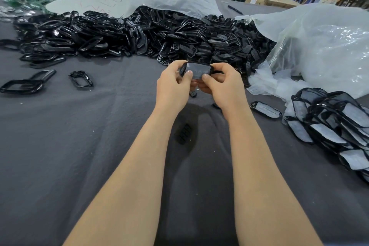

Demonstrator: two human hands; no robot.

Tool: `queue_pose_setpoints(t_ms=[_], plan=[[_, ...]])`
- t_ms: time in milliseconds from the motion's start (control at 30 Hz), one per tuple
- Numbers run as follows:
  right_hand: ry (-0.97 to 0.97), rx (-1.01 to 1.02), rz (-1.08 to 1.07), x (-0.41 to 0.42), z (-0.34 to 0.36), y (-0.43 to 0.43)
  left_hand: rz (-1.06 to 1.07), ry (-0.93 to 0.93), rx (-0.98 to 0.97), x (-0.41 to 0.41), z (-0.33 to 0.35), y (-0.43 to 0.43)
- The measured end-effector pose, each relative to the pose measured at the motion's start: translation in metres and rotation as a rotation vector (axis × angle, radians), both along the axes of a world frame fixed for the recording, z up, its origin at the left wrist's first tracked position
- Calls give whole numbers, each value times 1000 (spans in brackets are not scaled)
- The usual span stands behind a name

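We hold 1 black frame [196,70] with both hands, just above the grey bench [79,136] and in front of the big heap of black parts [139,34]. Our left hand [172,86] curls round its left end and our right hand [221,84] round its right end. Both thumbs press on the pale film covering its face. A small black keypad piece [184,133] lies on the bench between our forearms. To the right lies 1 film-covered frame [266,109], near a stack of similar frames [335,118] and a clear plastic bag [323,46].
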State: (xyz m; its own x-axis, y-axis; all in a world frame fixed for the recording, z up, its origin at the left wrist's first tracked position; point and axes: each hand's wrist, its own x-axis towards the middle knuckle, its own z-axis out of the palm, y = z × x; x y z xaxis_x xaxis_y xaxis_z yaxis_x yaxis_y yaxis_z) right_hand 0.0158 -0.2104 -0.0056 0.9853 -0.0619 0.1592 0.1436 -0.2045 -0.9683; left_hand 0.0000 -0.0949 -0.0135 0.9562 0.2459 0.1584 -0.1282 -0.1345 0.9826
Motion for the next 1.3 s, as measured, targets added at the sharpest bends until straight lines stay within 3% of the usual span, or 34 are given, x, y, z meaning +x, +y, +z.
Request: queue_pose_setpoints(t_ms=[233, 500, 700, 1300], plan=[[-10, 54, -14, 1, -1, 0, -40, -62, 44, -4, 1, -1], [-66, -66, -30, 1, -4, 6, -5, -33, 4, 0, -3, 2], [-24, 24, -17, 3, -4, 1, -47, -18, -59, 2, -6, 1], [-23, 25, -91, 5, -4, 2, -28, 29, -57, 5, -6, 1]])
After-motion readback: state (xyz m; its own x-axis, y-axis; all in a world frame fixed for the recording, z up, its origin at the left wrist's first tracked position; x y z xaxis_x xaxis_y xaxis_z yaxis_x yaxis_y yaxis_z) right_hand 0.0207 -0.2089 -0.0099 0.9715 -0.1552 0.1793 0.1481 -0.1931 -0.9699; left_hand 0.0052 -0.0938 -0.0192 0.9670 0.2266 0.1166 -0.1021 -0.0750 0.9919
